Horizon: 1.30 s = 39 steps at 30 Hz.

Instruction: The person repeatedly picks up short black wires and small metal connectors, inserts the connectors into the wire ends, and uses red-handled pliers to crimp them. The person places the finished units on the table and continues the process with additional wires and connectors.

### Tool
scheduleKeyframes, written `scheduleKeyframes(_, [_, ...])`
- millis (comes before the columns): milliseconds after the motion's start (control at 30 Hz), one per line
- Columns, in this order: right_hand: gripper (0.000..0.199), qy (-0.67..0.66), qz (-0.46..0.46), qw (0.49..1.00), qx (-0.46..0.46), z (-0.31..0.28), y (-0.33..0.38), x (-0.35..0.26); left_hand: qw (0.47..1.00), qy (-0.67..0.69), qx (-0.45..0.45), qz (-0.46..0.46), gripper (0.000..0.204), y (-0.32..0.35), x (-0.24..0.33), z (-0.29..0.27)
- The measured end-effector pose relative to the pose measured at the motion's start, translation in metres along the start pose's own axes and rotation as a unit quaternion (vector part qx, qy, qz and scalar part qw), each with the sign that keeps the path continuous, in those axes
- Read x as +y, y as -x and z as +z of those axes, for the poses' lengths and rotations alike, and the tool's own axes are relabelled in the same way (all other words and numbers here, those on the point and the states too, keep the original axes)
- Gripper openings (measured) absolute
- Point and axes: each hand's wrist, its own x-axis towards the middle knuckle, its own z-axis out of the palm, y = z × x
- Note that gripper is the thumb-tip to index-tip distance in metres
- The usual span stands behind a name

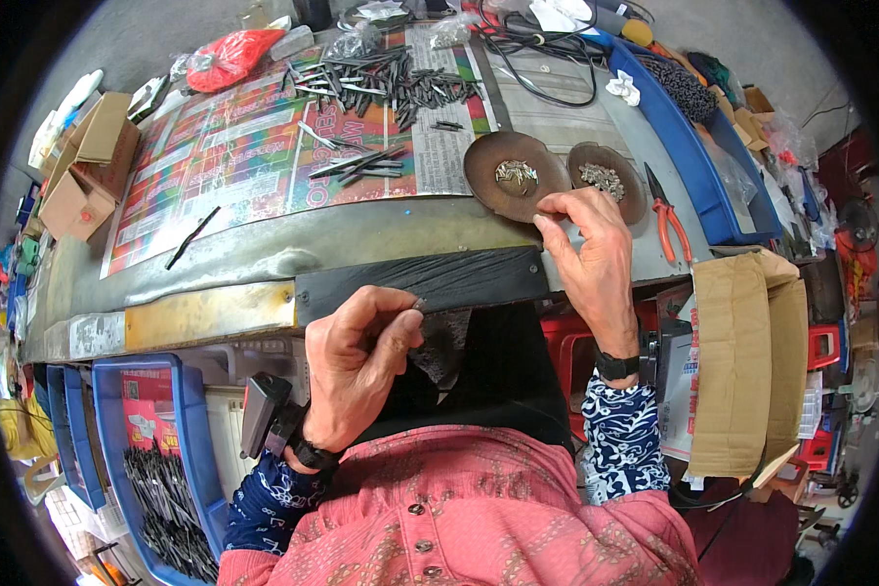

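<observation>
My left hand is in front of the bench edge, thumb and forefinger pinched on a tiny greyish piece too small to name. My right hand hovers at the near side of two round brown dishes, its thumb and forefinger closed together; whatever they hold, if anything, cannot be made out. Small brass-coloured pins lie in the larger dish. Small silvery metal parts fill the middle of the smaller dish, which my right hand partly covers.
Red-handled pliers lie right of the dishes. Dark slender pieces are heaped on the printed sheet; one dark strip lies apart. Blue bins stand at right and lower left. An open carton is beside my right arm.
</observation>
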Motion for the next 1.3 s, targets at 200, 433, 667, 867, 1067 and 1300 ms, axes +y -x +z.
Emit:
scheduleKeyframes(200, [0.015, 0.064, 0.025, 0.996, 0.049, -0.015, 0.002, 0.031, 0.999, 0.025, 0.018, -0.008, 0.01, -0.001, -0.003, 0.0])
scheduleKeyframes(433, [0.027, 0.175, 0.056, 0.983, 0.021, -0.024, 0.004, 0.067, 0.996, 0.089, 0.02, -0.025, 0.017, -0.002, -0.004, 0.007])
scheduleKeyframes(667, [0.038, 0.232, 0.036, 0.972, 0.023, -0.012, 0.006, 0.072, 0.999, 0.034, 0.005, 0.003, 0.018, -0.003, -0.007, 0.003])
scheduleKeyframes(867, [0.035, 0.26, 0.027, 0.965, 0.016, -0.011, 0.003, 0.069, 1.0, 0.003, -0.017, 0.018, 0.016, -0.006, -0.006, 0.005])
scheduleKeyframes(1067, [0.028, 0.223, 0.023, 0.974, -0.003, -0.013, 0.004, 0.073, 0.994, 0.099, -0.004, -0.045, 0.017, -0.001, -0.002, 0.005])
scheduleKeyframes(1300, [0.014, 0.116, 0.021, 0.992, 0.046, -0.013, 0.007, 0.055, 0.981, 0.185, -0.023, -0.053, 0.015, 0.0, -0.001, 0.004])
